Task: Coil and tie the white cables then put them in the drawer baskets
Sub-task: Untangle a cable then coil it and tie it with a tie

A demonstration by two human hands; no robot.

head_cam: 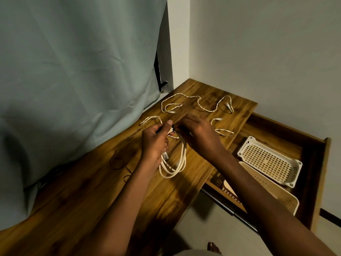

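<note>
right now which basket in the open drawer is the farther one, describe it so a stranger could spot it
Start at the wooden desk and look to its right side, where the open drawer sticks out. Inside it, the cream mesh basket sits toward the far end, tilted. Unlike the deeper basket nearer the person, partly hidden by the right forearm, it is shallow, fully visible, and shows a grid bottom.

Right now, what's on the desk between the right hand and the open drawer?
Head view: a small loose cable lies on the desk between the right hand and the drawer; otherwise bare wood.
</note>
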